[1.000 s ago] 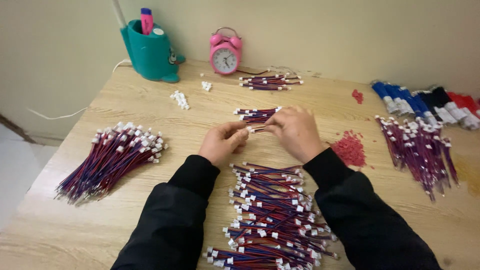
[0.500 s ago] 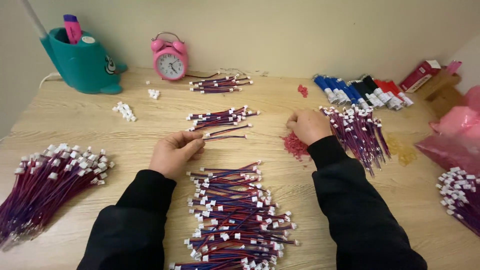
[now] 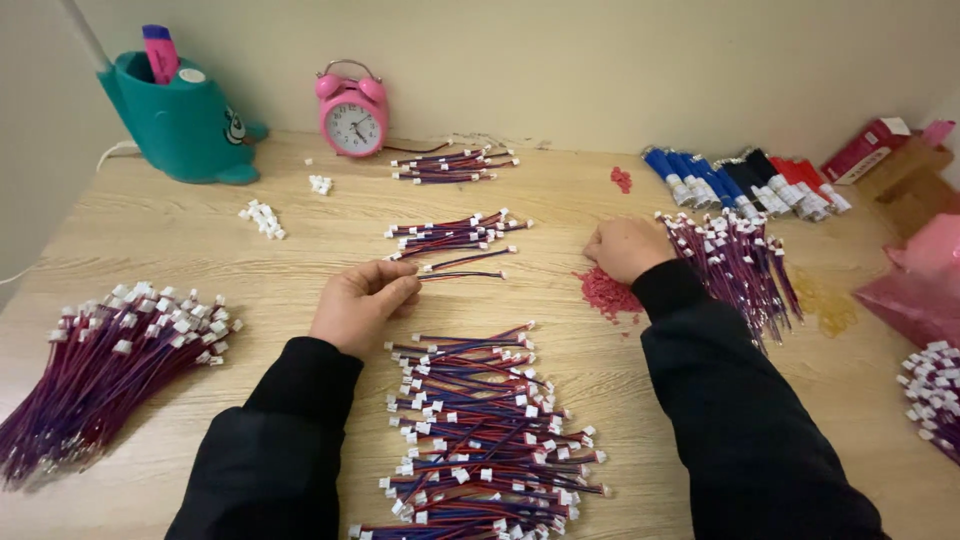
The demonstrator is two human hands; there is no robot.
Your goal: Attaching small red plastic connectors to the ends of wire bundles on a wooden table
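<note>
My left hand (image 3: 362, 303) rests on the wooden table (image 3: 200, 260), pinching the end of a few red-and-blue wires (image 3: 462, 267) with white connectors that stretch to the right. My right hand (image 3: 626, 248) lies knuckles-up on a small heap of red rubber bands (image 3: 604, 294), fingers curled into it; whether it holds a band is hidden. Beside it to the right lies a bundle of wires (image 3: 738, 258). A big loose pile of the same wires (image 3: 478, 430) lies between my forearms. A small bundle (image 3: 455, 234) lies just beyond my left hand.
A large wire heap (image 3: 110, 365) lies at the left. At the back stand a teal pen holder (image 3: 180, 120), a pink alarm clock (image 3: 352, 112) and another wire bundle (image 3: 452, 164). Blue, black and red tubes (image 3: 745, 182), a pink bag (image 3: 918, 280) and loose white connectors (image 3: 262, 218) lie around.
My right hand left the wires at the middle and moved right onto the red rubber bands. My left hand stays with the few wires. The view swung to the right.
</note>
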